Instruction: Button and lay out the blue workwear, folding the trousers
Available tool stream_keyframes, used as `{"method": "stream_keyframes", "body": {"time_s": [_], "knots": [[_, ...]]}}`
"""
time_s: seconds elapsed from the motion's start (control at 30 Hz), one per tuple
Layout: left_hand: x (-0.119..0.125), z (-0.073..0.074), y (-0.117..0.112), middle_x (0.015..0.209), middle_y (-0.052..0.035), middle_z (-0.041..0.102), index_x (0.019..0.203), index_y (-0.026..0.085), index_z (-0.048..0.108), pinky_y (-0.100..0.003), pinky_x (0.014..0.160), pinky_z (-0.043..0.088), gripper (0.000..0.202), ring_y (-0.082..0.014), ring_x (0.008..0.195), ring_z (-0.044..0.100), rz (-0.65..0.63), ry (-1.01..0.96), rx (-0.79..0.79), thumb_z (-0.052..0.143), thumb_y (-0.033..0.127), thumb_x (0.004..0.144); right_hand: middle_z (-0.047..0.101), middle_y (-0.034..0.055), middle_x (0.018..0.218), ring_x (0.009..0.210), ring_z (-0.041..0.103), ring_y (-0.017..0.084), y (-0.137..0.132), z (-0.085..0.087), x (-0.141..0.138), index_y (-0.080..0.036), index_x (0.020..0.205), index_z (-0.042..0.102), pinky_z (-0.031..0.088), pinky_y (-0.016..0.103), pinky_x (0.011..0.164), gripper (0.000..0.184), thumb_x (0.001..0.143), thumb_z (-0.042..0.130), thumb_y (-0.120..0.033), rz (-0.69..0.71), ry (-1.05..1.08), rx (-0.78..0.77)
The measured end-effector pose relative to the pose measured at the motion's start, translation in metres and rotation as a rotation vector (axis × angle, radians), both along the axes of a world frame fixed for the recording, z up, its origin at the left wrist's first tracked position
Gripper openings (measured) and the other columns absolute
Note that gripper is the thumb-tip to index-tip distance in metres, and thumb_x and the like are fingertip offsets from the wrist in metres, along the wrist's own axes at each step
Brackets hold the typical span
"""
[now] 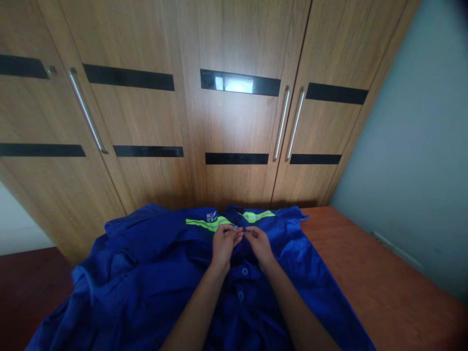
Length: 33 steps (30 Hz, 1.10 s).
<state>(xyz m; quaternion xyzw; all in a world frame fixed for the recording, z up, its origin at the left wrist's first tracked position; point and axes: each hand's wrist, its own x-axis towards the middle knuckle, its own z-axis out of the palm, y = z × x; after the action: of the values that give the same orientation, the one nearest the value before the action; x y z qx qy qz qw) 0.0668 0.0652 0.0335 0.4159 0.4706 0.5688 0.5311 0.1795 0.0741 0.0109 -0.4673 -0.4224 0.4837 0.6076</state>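
A blue work jacket (153,265) lies spread out, front side up, with its collar at the far end. Across its chest run yellow-green and silver reflective strips (258,216), and a white printed logo (211,216) sits above the left one. At the upper front opening, my left hand (222,247) pinches the jacket's edge, close to a small button (235,227). Facing it, my right hand (260,247) also pinches the cloth, fingertips nearly meeting those of the left. Below them, two round buttons (244,271) show on the front placket. The cloth between my fingertips is mostly hidden.
A wooden wardrobe (237,122) with black inlays and metal handles (281,124) rises directly behind the jacket. Reddish-brown wooden surface (365,263) extends to the right, up to a pale blue-grey wall (405,161). Dark floor (32,292) shows at lower left.
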Motion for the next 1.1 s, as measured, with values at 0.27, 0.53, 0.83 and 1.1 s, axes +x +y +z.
{"method": "stream_keyframes", "body": {"time_s": [0.27,0.53,0.83,1.1], "knots": [[-0.005,-0.020,0.005,0.062,0.0004,0.066,0.076,0.018,0.056,-0.023,0.057,0.052,0.019,-0.0146,0.061,0.067,0.023,0.092,0.115,0.068,0.032,0.069,0.064,-0.0011,0.063,0.052,0.051,0.013,-0.004,-0.001,0.002,-0.018,0.085,0.070,0.037,0.024,0.048,0.035,0.058,0.074,-0.040,-0.026,0.012,-0.051],[-0.005,-0.025,0.007,0.066,-0.0004,0.068,0.076,0.018,0.059,-0.025,0.063,0.055,0.010,-0.0167,0.067,0.069,0.017,0.185,0.184,0.061,0.028,0.074,0.059,-0.0032,0.054,0.050,0.047,0.012,-0.010,0.004,-0.001,-0.017,0.085,0.072,0.034,0.024,0.048,0.035,0.056,0.076,-0.036,-0.006,-0.029,-0.052],[-0.008,-0.023,0.002,0.078,-0.0018,0.070,0.081,0.020,0.065,-0.027,0.073,0.051,0.008,-0.0173,0.077,0.068,0.065,0.381,0.296,0.057,0.020,0.078,0.057,-0.0042,0.055,0.046,0.043,0.008,-0.013,0.008,0.005,-0.014,0.094,0.069,0.032,0.022,0.046,0.042,0.059,0.072,-0.037,0.083,-0.025,-0.051],[-0.006,-0.013,-0.001,0.075,-0.0015,0.069,0.075,0.020,0.067,-0.027,0.073,0.048,0.008,-0.0175,0.075,0.065,0.038,0.313,0.310,0.059,0.018,0.072,0.052,-0.0090,0.047,0.042,0.043,0.009,-0.015,0.014,0.000,-0.016,0.104,0.059,0.033,0.021,0.044,0.050,0.062,0.073,-0.040,0.240,-0.086,-0.002]]}}
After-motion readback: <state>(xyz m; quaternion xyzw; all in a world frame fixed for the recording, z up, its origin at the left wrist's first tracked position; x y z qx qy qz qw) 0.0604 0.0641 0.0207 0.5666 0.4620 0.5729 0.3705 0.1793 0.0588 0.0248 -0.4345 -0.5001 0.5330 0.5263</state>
